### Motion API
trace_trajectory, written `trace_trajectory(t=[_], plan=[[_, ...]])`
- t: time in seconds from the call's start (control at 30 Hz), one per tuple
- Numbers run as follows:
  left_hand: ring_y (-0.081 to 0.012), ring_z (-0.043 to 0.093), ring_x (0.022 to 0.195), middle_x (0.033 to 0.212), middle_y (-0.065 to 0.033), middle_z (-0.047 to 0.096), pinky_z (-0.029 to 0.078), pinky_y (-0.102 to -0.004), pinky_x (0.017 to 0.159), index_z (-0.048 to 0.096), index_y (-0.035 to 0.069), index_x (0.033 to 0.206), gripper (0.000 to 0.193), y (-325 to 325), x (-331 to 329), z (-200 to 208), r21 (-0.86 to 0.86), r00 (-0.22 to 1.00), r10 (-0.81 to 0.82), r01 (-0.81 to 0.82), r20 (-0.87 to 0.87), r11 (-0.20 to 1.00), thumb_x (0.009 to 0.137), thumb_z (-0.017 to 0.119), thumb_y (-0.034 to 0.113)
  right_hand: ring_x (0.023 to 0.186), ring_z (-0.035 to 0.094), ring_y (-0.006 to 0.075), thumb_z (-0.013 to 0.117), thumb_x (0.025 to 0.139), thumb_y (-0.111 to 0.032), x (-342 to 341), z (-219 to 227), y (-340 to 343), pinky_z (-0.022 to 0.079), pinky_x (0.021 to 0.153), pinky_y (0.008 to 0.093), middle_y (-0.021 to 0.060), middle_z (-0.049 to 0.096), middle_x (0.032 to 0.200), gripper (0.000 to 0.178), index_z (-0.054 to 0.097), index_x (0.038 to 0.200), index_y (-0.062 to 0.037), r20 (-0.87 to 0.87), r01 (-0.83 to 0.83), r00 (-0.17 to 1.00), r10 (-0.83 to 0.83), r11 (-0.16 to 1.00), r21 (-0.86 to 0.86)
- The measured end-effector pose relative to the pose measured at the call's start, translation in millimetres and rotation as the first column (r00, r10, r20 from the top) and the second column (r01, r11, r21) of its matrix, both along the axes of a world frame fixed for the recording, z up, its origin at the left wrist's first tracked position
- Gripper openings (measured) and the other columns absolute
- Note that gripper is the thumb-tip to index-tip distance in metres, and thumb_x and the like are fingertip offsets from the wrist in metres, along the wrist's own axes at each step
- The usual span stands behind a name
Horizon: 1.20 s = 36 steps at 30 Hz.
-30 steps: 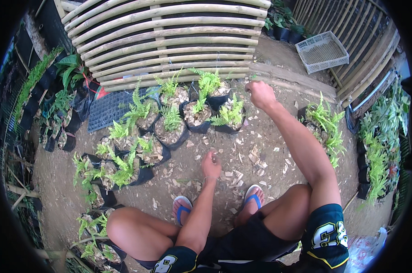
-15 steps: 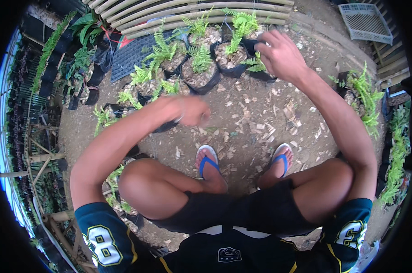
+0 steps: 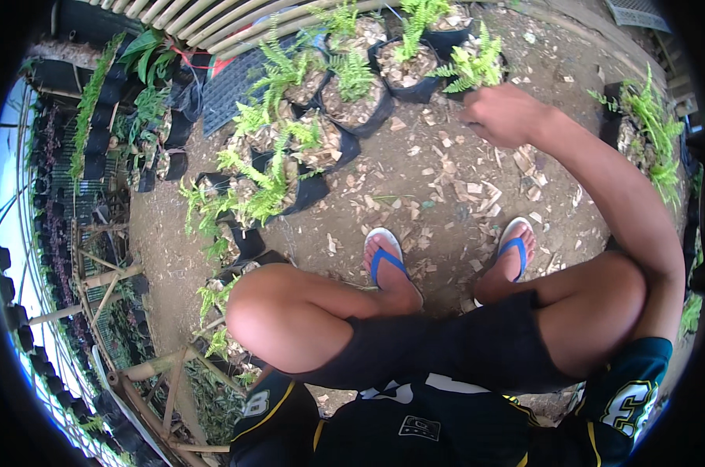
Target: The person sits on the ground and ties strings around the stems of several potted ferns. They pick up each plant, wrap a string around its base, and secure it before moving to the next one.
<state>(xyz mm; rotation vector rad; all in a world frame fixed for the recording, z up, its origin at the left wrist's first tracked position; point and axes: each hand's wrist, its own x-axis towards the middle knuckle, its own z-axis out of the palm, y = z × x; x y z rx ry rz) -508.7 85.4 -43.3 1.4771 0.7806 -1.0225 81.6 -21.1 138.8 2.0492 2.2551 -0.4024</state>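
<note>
My right hand [image 3: 509,115] is in a loose fist at the near side of a potted fern [image 3: 479,65] in a black grow bag, at the right end of a curved group of pots. The hand overlaps the bag's lower edge; I cannot tell whether they touch. Its fingers curl inward, and whatever they may hold is hidden. My left hand is out of sight; only the dark sleeve [image 3: 268,409] shows on that side. Beside the fern stand more ferns in black bags filled with wood chips, among them a middle one [image 3: 355,105] and a left one [image 3: 270,187].
Pale wood chips [image 3: 477,194] litter the soil between my sandalled feet [image 3: 387,261] and the pots. A bamboo slat rack [image 3: 212,23] and a dark grid mat [image 3: 235,86] lie beyond. Another potted fern [image 3: 648,132] stands at far right; bamboo framing [image 3: 165,373] stands at left.
My left arm has withdrawn from over the pots and its hand has left the view. My right hand has come back toward me, uncovering the right-hand fern. The view has shifted.
</note>
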Motion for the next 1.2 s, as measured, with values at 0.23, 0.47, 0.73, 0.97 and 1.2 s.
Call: trace_trajectory(t=[0.23,0.47,0.73,0.97,1.2], plan=[[-0.0241,0.069,0.096,0.102,-0.0117,0.074,0.055,-0.0382,0.086,0.072,0.006,0.118,0.024,-39,-37,-54,0.007,0.986,0.142,-0.142,-0.088,0.990,0.096,0.070,0.016,0.095,0.071,0.0403,0.062,0.085,-0.011,-5,-15,4,0.058,0.084,0.0513,0.0188,0.073,0.097,0.016,0.073,0.093,-0.0038,0.010,-0.029,1.000,0.030,0.995,-0.095],[-0.0206,0.069,0.097,0.103,-0.0089,0.073,0.055,-0.0357,0.088,0.071,0.005,0.118,0.023,-36,-46,-81,0.022,0.975,0.199,-0.198,-0.097,0.980,0.096,0.071,0.012,0.097,0.071,0.0413,0.063,0.084,-0.012,-4,-26,-1,0.057,0.085,0.0518,0.0210,0.074,0.097,0.019,0.074,0.096,-0.0049,-0.039,-0.025,0.999,0.021,0.995,-0.095],[-0.0166,0.068,0.098,0.105,-0.0057,0.073,0.054,-0.0330,0.089,0.070,0.003,0.118,0.022,4,-38,-119,0.121,0.965,0.259,-0.251,-0.047,0.960,0.096,0.072,0.008,0.098,0.072,0.0398,0.062,0.084,-0.010,1,-24,-10,0.058,0.084,0.0494,0.0208,0.075,0.099,0.022,0.077,0.099,-0.0041,-0.003,0.023,1.000,-0.023,0.989,-0.143],[-0.0172,0.068,0.100,0.104,-0.0046,0.068,0.059,-0.0364,0.090,0.068,0.001,0.113,0.014,92,70,-13,-0.057,0.783,0.389,-0.416,0.485,0.908,0.099,0.067,0.002,0.091,0.074,0.0376,0.063,0.082,-0.012,19,-20,-12,0.059,0.075,0.0503,0.0195,0.075,0.097,0.021,0.077,0.095,-0.0026,0.068,0.117,0.993,-0.100,0.933,-0.341],[-0.0134,0.068,0.076,0.104,-0.0065,0.069,0.057,-0.0285,0.067,0.066,0.003,0.112,0.013,112,235,193,0.107,0.773,0.085,-0.195,0.628,0.975,0.103,0.058,0.000,0.092,0.071,0.0328,0.069,0.090,-0.032,86,26,-38,0.056,0.084,0.0458,0.0142,0.076,0.101,0.032,0.077,0.108,-0.0070,-0.248,0.415,0.868,-0.429,0.903,-0.109]])
